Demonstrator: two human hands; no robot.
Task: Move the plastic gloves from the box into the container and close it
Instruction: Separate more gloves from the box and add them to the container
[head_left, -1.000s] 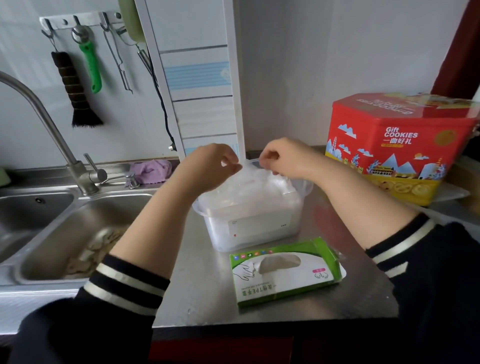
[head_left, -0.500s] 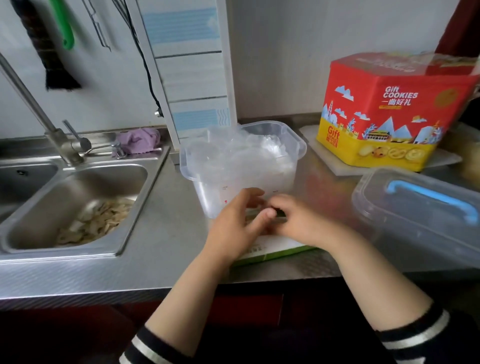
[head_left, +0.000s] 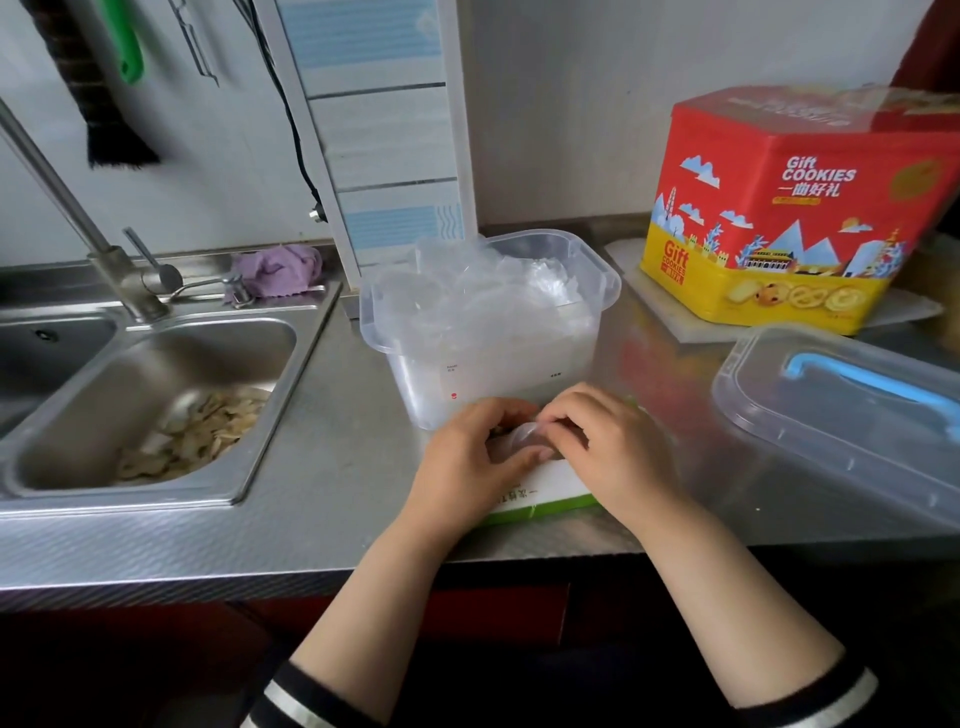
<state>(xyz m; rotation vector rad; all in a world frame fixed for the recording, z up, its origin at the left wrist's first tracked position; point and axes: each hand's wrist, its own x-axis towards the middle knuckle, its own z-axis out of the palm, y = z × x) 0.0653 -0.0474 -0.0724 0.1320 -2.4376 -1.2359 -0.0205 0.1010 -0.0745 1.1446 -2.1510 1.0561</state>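
Pinching a clear glove (head_left: 524, 435) w/ curled fingers, left hand (head_left: 470, 460) & right hand (head_left: 605, 449) work atop green box (head_left: 545, 493), beside glove-filled, lidless container (head_left: 493, 332).

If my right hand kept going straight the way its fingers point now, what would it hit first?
Probably your left hand: the right hand points left across the green-and-white cardboard glove box, fingertips nearly meeting at a clear plastic glove.

To my left the steel sink (head_left: 156, 364) holds pale scraps (head_left: 202, 431), a purple cloth (head_left: 275, 262) lies behind its tap (head_left: 111, 260), and a red-and-yellow cookie tin (head_left: 795, 208) stands far right.
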